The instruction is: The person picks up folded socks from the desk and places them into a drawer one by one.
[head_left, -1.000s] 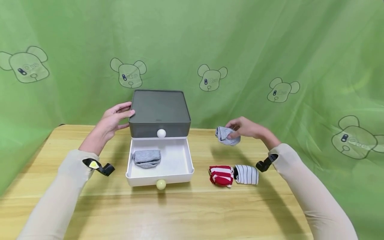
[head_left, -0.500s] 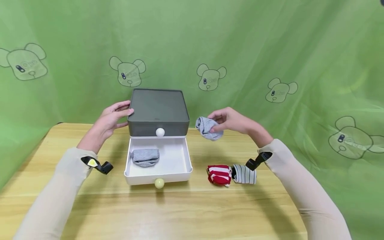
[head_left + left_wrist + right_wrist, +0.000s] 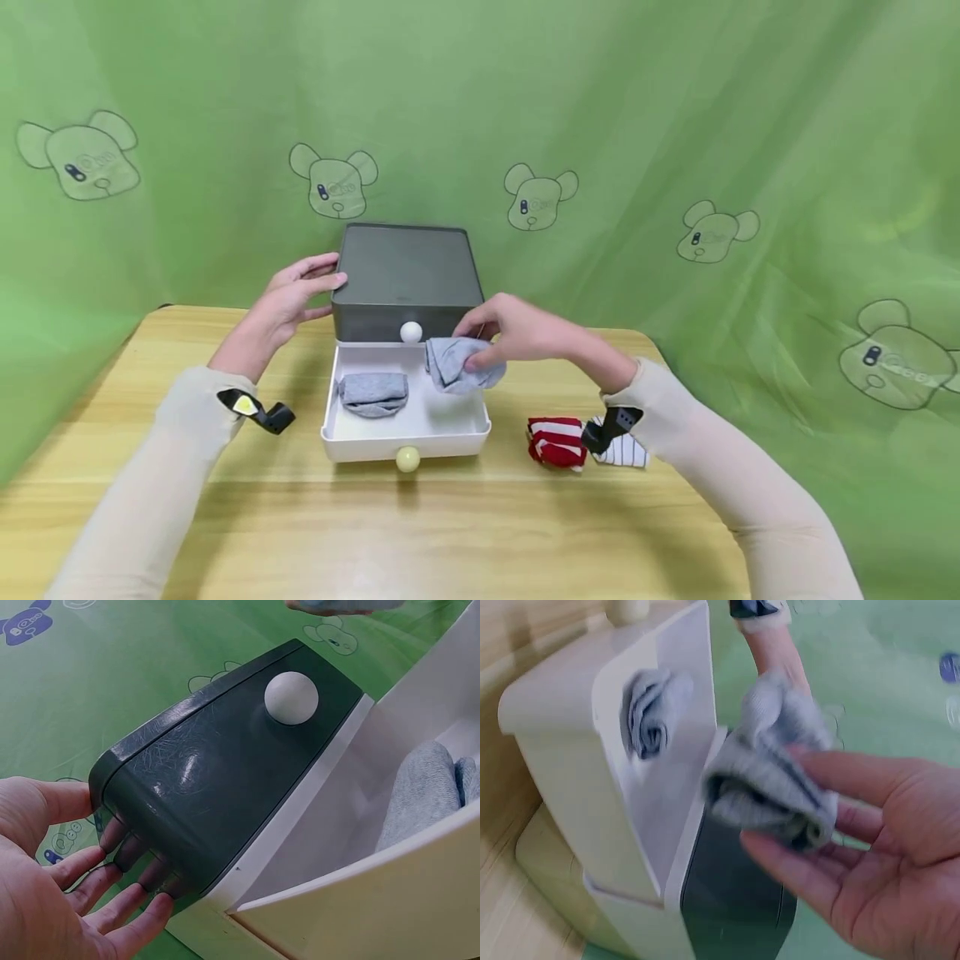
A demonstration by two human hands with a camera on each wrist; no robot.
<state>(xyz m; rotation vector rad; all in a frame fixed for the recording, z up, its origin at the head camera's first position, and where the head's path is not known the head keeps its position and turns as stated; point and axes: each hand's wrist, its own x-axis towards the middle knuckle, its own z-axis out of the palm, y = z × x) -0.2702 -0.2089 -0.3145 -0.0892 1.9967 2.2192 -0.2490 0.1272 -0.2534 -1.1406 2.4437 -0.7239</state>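
My right hand (image 3: pixel 521 329) pinches a rolled grey sock (image 3: pixel 453 362) between thumb and fingers, over the right part of the pulled-out white drawer (image 3: pixel 420 427). The right wrist view shows the sock's loose folds in front of the fingers. A second rolled grey sock (image 3: pixel 372 393) lies in the drawer's left half. The drawer belongs to a small chest (image 3: pixel 405 262) with a dark grey upper part. My left hand (image 3: pixel 288 302) rests on the chest's left side, its thumb at the top edge. In the left wrist view its extended fingers touch the dark side wall.
A red-and-white striped sock (image 3: pixel 557 442) lies on the wooden table (image 3: pixel 420 533), right of the drawer. Beside it is a white sock with dark stripes (image 3: pixel 624 452), partly hidden by the right wrist's camera. A green curtain (image 3: pixel 420 100) hangs behind the table.
My right hand has carried the grey sock leftward, from above the table at right to over the open drawer. My left hand has stayed on the chest.
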